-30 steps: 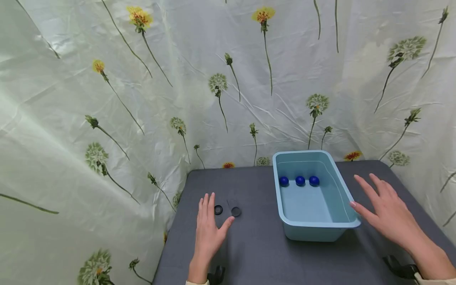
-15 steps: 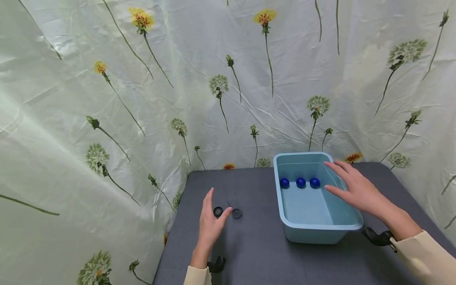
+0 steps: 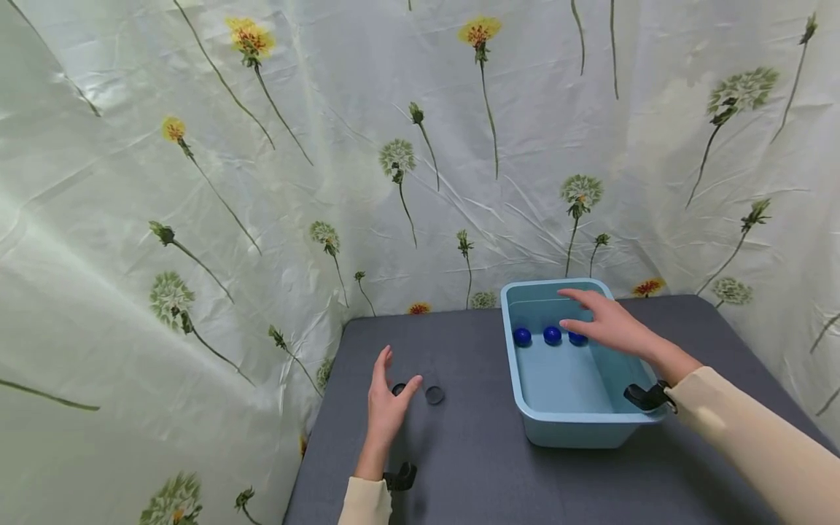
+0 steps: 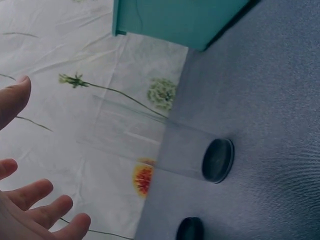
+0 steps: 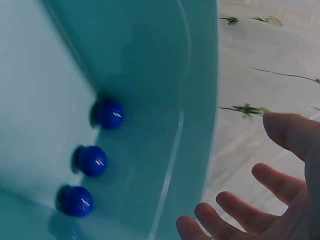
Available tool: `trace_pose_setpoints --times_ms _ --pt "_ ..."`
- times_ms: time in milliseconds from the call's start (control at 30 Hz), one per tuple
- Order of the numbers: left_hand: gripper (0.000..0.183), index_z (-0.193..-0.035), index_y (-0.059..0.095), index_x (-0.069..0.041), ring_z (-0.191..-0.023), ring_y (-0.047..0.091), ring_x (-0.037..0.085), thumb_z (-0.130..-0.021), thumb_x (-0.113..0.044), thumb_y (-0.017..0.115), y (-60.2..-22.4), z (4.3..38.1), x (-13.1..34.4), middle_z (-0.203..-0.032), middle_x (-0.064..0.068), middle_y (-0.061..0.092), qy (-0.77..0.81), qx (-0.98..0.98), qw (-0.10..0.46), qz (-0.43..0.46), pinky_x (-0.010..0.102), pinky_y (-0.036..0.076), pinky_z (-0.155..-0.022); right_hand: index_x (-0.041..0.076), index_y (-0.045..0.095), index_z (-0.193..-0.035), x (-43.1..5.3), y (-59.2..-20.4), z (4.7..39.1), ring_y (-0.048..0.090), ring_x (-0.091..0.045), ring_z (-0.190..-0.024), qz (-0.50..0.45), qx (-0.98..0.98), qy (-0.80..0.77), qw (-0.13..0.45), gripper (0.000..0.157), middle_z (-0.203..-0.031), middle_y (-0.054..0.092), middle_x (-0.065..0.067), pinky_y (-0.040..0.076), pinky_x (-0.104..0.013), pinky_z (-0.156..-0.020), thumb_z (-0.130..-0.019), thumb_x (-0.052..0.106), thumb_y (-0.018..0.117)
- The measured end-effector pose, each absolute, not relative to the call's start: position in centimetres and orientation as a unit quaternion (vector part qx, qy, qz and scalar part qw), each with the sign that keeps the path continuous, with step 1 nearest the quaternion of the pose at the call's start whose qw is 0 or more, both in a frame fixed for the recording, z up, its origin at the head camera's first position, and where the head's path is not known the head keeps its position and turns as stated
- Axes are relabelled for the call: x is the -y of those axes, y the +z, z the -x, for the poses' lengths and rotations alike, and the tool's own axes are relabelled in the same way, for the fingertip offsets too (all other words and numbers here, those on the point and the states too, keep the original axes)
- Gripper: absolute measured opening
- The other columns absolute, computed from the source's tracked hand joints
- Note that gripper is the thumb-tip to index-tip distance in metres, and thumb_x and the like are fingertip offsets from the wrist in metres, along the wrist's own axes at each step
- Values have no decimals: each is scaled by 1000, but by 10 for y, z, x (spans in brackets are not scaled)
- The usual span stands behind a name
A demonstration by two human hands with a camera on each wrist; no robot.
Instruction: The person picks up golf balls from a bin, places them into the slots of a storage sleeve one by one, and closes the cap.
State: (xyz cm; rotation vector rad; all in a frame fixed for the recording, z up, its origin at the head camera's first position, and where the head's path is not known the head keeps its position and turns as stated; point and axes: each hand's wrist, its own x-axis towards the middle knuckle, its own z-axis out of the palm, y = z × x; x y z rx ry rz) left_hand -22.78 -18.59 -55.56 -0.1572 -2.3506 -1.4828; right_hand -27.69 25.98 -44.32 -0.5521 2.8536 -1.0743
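My right hand [image 3: 610,327] is held above the light blue bin [image 3: 580,418], fingers spread from the thumb and holding nothing. On the bin's floor, along the far wall, sit three blue balls: a left ball [image 3: 522,337], a middle ball [image 3: 553,335] and a right ball [image 3: 577,339], partly covered by the hand. To the left, my left hand [image 3: 386,412] hovers with fingers apart from the thumb, also holding nothing. Just beyond it stands a clear tube [image 4: 145,137] on a round black base [image 4: 218,160]. A small black cap [image 4: 190,230] lies beside the tube, partly hidden by my hand in the head view.
The dark grey table [image 3: 472,467] carries all these things. Behind and left of it hangs a pale curtain [image 3: 420,277] printed with dandelions. The bin's raised walls stand around the balls.
My right hand has moved left from beside the bin to above it. My left hand has stayed near the tube, its fingers bending slightly toward the thumb. The balls have not moved.
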Motion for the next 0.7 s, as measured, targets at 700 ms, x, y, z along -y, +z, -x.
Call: trace_pose_setpoints --times_ms 700 --pt "85 -155 34 -32 -143 37 25 -85 -30 83 -595 249 186 -154 8 42 -583 797 151 39 58 33 -109 -10 45 -144 -236 -511 347 43 -53 -129 88 -948 -286 112 62 -143 43 -37 40 -61 -100 -93 18 68"
